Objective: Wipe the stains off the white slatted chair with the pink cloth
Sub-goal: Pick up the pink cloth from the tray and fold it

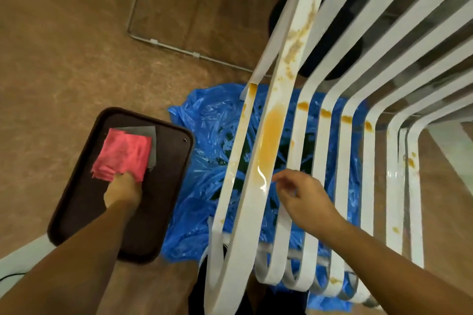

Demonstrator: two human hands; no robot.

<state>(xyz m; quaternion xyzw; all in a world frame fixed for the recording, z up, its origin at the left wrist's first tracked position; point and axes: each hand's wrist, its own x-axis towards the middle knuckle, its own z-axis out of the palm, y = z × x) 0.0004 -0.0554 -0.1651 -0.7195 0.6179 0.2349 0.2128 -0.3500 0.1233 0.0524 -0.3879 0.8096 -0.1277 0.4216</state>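
Observation:
The white slatted chair (320,151) fills the right half of the view, seen from above. A long orange stain (268,135) runs down one wide slat, and smaller orange spots dot the neighbouring slats. The folded pink cloth (122,153) lies on a dark brown tray (163,212) at the left. My left hand (124,190) reaches onto the tray and its fingers close on the cloth's near edge. My right hand (304,199) hovers over the seat slats just right of the stain, fingers apart and holding nothing.
A grey cloth (151,135) lies under the pink one. Crumpled blue plastic sheeting (204,135) covers the brown floor beneath the chair. A thin metal wire frame (163,45) lies on the floor beyond. A white surface edge (23,250) shows at lower left.

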